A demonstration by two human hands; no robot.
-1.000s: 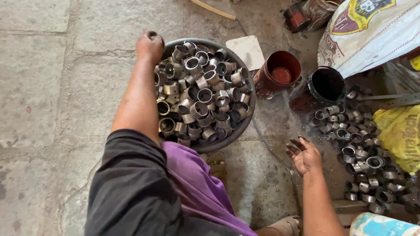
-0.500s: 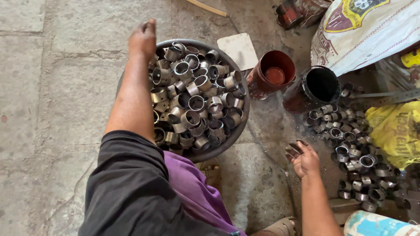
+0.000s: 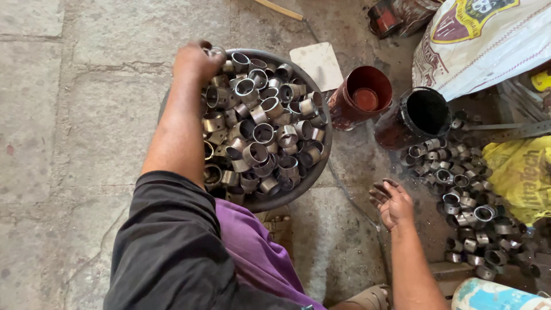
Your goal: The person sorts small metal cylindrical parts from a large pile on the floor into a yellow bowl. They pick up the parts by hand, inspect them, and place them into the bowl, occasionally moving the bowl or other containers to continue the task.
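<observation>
Now the left hand (image 3: pixel 198 60) sits at the far rim of the round metal basin (image 3: pixel 317 172), which is heaped with short steel rings (image 3: pixel 264 135). Compared with one second ago the hand holds roughly the same place on the rim; the view itself has swung slightly, so the basin appears a little more central. The left fingers are curled over the rim edge among the topmost rings. Whether they close on one ring or only on the rim cannot be told, since the knuckles hide the fingertips.

The right hand (image 3: pixel 393 201) hangs palm-up above the stone floor (image 3: pixel 103 109), near side of a second, loose heap of rings (image 3: pixel 465 201) spread on the ground. Its fingers are half-curled and spread, holding nothing visible. Over the last second this hand has barely shifted; it remains empty and apart from the loose heap, which lies just beyond the fingertips to their outer side.

Beyond the right fingers stand a red-brown tin (image 3: pixel 361 97) with dark liquid or paint inside and a black tin (image 3: pixel 422 112), side by side. A printed white sack (image 3: pixel 488 46) lies behind them, a yellow bag (image 3: pixel 519 172) beside the loose heap.

Judgement: little change; the left hand's hold on the basin is the only active contact.
</observation>
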